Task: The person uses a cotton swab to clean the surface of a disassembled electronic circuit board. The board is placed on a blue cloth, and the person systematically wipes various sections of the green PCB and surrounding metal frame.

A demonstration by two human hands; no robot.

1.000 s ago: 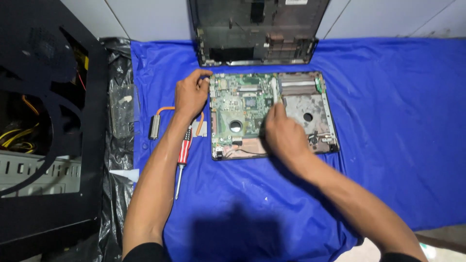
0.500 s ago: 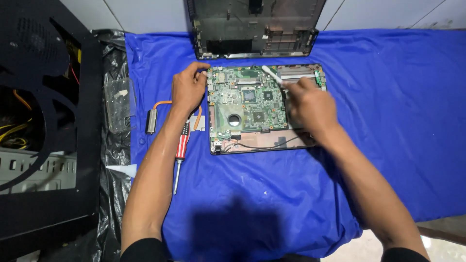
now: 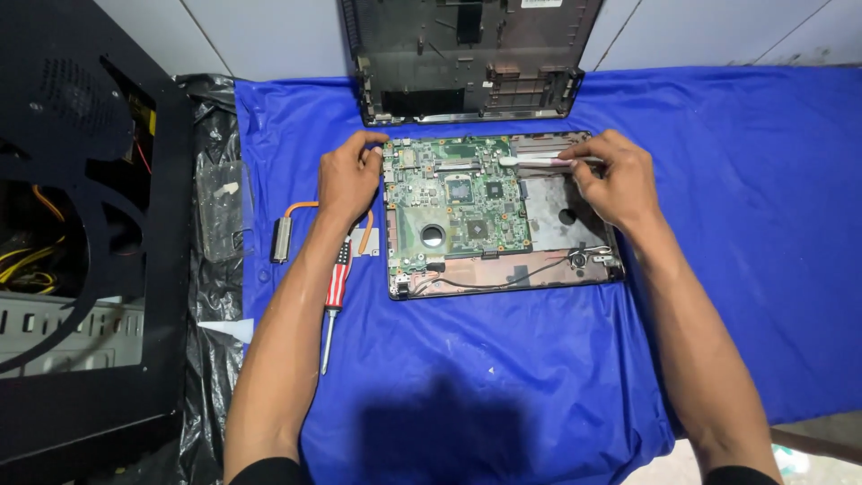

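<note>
An opened laptop base (image 3: 539, 274) with a green circuit board (image 3: 453, 202) lies on a blue cloth (image 3: 503, 377). My left hand (image 3: 348, 178) grips the base's upper left corner with curled fingers. My right hand (image 3: 615, 180) rests over the upper right part and pinches a thin whitish tool (image 3: 537, 161) that lies across the top of the base. A black cable runs along the base's near edge.
A dark laptop cover (image 3: 467, 58) leans at the back. A striped-handle screwdriver (image 3: 334, 301) and a copper heat pipe part (image 3: 285, 232) lie left of the base. A black computer case (image 3: 81, 242) and black plastic sheet (image 3: 211, 233) fill the left side.
My right hand moved from the lower middle of the board up to the upper right corner, holding the thin tool. My left hand stayed on the left corner.
</note>
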